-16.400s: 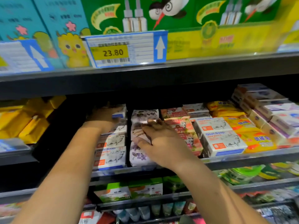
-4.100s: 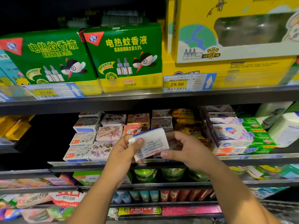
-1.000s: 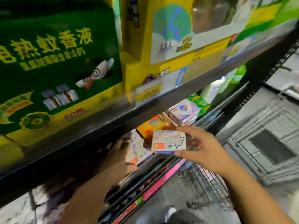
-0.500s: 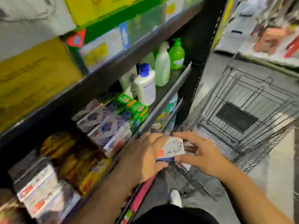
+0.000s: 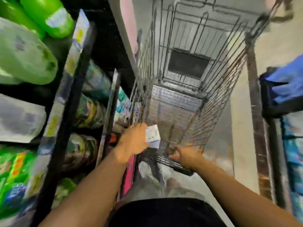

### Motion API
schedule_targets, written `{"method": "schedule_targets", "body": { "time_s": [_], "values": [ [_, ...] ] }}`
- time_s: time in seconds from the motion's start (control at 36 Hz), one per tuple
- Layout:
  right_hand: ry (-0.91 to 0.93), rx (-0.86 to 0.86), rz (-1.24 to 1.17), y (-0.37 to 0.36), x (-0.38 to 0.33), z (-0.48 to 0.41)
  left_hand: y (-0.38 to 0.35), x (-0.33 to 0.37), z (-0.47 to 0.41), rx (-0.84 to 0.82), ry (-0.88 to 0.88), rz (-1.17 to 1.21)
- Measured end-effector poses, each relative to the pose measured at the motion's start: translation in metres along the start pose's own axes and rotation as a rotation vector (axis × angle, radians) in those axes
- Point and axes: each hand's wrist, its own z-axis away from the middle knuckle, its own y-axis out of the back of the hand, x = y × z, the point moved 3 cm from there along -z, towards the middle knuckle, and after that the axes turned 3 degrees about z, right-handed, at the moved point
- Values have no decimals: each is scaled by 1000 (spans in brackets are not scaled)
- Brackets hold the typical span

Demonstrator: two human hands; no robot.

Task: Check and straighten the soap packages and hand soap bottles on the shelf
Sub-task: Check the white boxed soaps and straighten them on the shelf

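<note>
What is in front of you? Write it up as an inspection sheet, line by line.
Surface: black shelf, stock blurred.
Job's things: soap box off the shelf, at the wire cart near end; green bottles and white bottle on the upper tier.
Clutter: blue object at right, too blurred to name.
Hands: left hand grips the soap box; right hand grips the wire cart's near rim.
Cables: nothing seen.
Surroundings: aisle with pale floor.

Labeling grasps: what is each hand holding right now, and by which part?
Left hand holds the white soap box by its left end. Right hand seems to grip the near rim of the wire cart; blurred.
</note>
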Motion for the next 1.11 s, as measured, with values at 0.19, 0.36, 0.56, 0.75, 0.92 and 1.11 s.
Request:
{"method": "schedule_targets", "body": {
  "time_s": [0.19,0.36,0.56,0.75,0.92,1.11],
  "values": [
    [12,161,243,-64,14,-19,-61,2,-81,-208,-3,-26],
    [14,231,211,-73,21,-26,-126,13,-133,-288,-55,-119],
    [35,260,164,-84,30,-34,-203,26,-164,-377,-188,-279],
    [42,241,165,-91,32,-40,-239,23,-172,-436,-274,-359],
    [35,238,167,-91,31,-41,-240,20,-173,-417,-282,-380],
    [39,239,186,-93,31,-40,-244,17,-174,-402,-268,-337]
  ]
}}
